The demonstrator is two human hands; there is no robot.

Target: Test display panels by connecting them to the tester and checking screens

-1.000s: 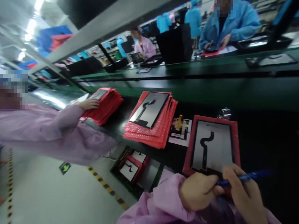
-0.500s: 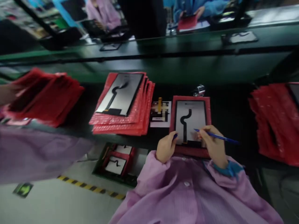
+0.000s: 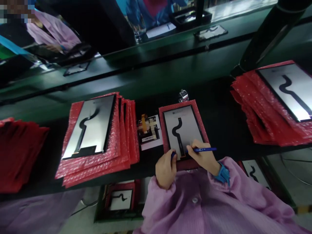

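Observation:
In front of me an LCD panel with a curved black flex cable lies flat, its pale back facing up, on a red bubble-wrap bag. My right hand is closed on a blue pen, with the tip down at the panel's lower part near the cable's end. At the lower left corner of the panel, my left hand is closed around a small blue piece that looks like the pen's cap; most of it is hidden by the fingers.
Left stands a stack of red bags topped by another panel. Further red bags lie at far left and right. A small component on white paper and a shiny silver object are close by. Co-workers sit opposite.
The view has swung, so the bench appears tilted and the right-hand stack shows more. My right hand has brought the pen lower, towards the cable's lower end. My left hand keeps its hold.

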